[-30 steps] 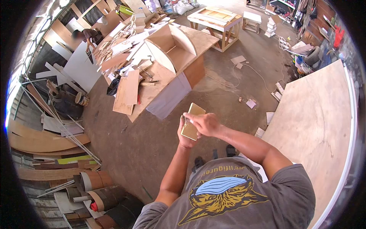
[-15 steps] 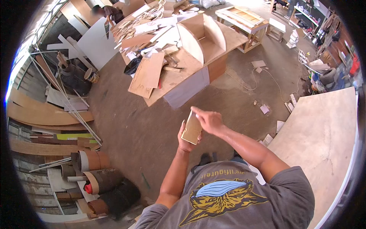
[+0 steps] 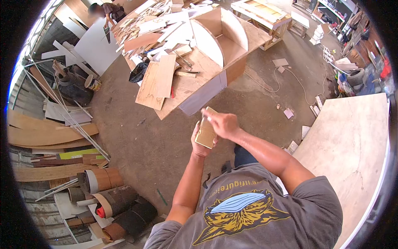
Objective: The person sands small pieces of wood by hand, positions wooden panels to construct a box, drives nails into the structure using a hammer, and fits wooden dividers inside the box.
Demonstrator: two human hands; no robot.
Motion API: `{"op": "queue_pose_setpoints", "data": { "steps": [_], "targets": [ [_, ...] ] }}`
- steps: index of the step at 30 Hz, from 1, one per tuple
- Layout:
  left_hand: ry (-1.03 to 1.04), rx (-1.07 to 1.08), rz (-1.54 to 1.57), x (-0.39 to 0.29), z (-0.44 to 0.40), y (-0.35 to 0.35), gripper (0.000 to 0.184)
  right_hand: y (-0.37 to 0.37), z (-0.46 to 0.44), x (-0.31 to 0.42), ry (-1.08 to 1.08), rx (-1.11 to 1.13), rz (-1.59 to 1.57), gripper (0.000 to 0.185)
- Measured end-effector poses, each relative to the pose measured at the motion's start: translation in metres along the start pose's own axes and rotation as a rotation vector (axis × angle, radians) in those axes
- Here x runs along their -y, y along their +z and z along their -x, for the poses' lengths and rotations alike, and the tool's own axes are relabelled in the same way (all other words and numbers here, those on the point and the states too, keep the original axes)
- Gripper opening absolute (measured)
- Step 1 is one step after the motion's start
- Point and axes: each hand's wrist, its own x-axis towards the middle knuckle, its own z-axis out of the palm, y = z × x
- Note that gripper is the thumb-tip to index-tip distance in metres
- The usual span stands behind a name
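A small rectangular wooden block (image 3: 205,133) with pale edges rests tilted in my left hand (image 3: 200,145), whose fingers wrap round its sides. Over the block's upper end is my right hand (image 3: 224,124), its fingers bent and slightly blurred. Whether the right hand pinches anything small is hidden. Beyond both hands stands a workbench (image 3: 199,85) with a curved-sided wooden box (image 3: 232,45) and a heap of wood offcuts (image 3: 157,29) on it.
A person (image 3: 108,12) handles a white panel (image 3: 97,49) at the upper left. Rolled sheets (image 3: 120,199) lie at the lower left. On the right is a large plywood board (image 3: 344,137). A cable (image 3: 296,83) crosses the floor.
The view first swung so the bench shifted right, then slightly back left. My right hand has moved along the block, out to its top corner and partly back over it. A leg now shows.
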Motion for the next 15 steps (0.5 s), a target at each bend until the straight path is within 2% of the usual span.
{"op": "queue_pose_setpoints", "data": {
  "steps": [1, 3, 4, 5, 6, 7, 8, 9, 10, 12, 13, 15],
  "targets": [
    [0.007, 0.066, -0.002, -0.002, -0.015, 0.003, 0.063, 0.002, -0.013, -0.015, 0.12, -0.005, -0.004, 0.045],
    [0.033, 0.166, -0.004, -0.01, -0.039, 0.007, 0.064, 0.005, -0.024, -0.028, 0.067, 0.105, 0.075, 0.044],
    [0.054, 0.013, 0.007, -0.015, -0.053, 0.012, 0.064, 0.005, -0.035, -0.034, 0.039, 0.151, 0.119, 0.044],
    [0.075, -0.137, 0.018, -0.019, -0.069, 0.019, 0.064, 0.016, -0.036, -0.049, -0.092, 0.064, 0.019, 0.044],
    [0.097, -0.287, 0.031, -0.025, -0.085, 0.03, 0.064, 0.018, -0.049, -0.063, -0.055, 0.05, 0.022, 0.044],
    [0.067, -0.087, 0.013, -0.033, -0.103, 0.017, 0.064, 0.017, -0.067, -0.077, -0.022, 0.035, 0.024, 0.044],
    [0.071, -0.035, -0.01, -0.037, -0.123, 0.006, 0.064, 0.015, -0.088, -0.092, 0.011, 0.018, 0.026, 0.044],
    [0.074, 0.01, -0.032, -0.043, -0.138, 0.009, 0.063, 0.006, -0.111, -0.103, 0.193, 0.085, 0.036, 0.043],
    [0.075, 0.053, -0.054, -0.048, -0.152, 0.011, 0.063, 0.002, -0.125, -0.109, 0.149, 0.137, 0.071, 0.043],
    [0.111, -0.029, -0.015, -0.057, -0.184, 0.017, 0.062, -0.002, -0.149, -0.125, 0.057, 0.235, 0.143, 0.042],
    [0.115, -0.094, 0.005, -0.062, -0.198, 0.021, 0.062, 0.006, -0.153, -0.137, -0.064, 0.1, 0.004, 0.04],
    [0.149, -0.143, 0.034, -0.068, -0.222, 0.034, 0.062, 0.007, -0.181, -0.17, 0.059, 0.192, 0.09, 0.039]
  ]
}}
